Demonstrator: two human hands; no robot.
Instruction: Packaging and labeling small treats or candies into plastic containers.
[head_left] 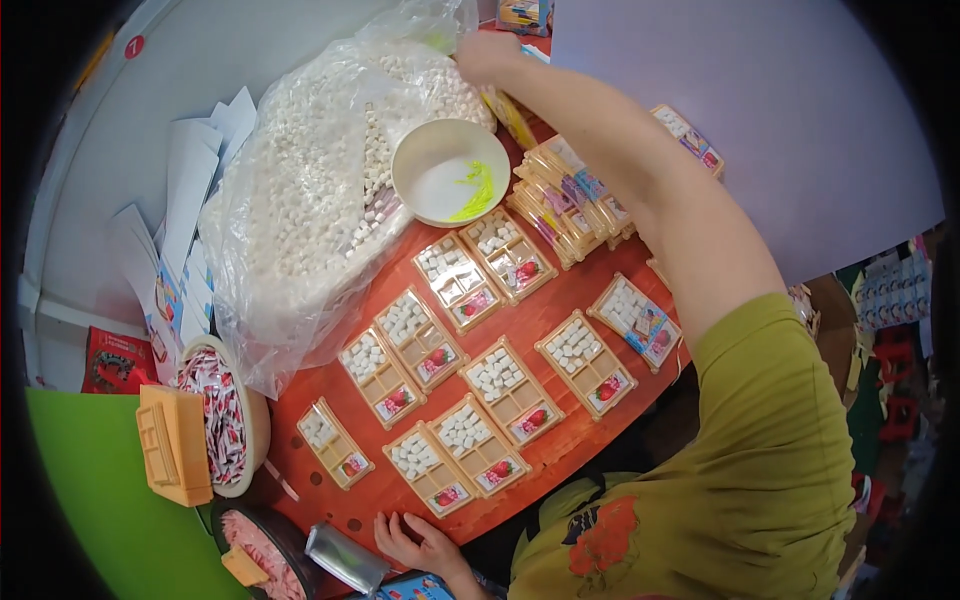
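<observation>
- The right hand (488,57) reaches to the far edge of a clear plastic bag (300,200) full of small white cubes; its fingertips are hidden, so I cannot tell whether it grips anything.
- The left hand (418,548) rests with loosely spread fingers, visibly holding nothing, just beside a silver cylinder (345,560).
- Beyond the left hand lie tan compartment trays (487,454), the closest near its fingers. Nine seem part-filled: white cubes in the upper section, a strawberry-printed sachet in a lower corner, other compartments bare.
- To the left hand's far right, one tray (637,320) already bears a blue printed card.
- Below the right hand, a stack of tan packs (570,200) with coloured prints looks further along.
- Nearer the right hand, a white bowl (430,180) contains loose yellow-green pieces (478,192).
- The trays look shallow, light and rigid, with raised rims; some catch glare.
</observation>
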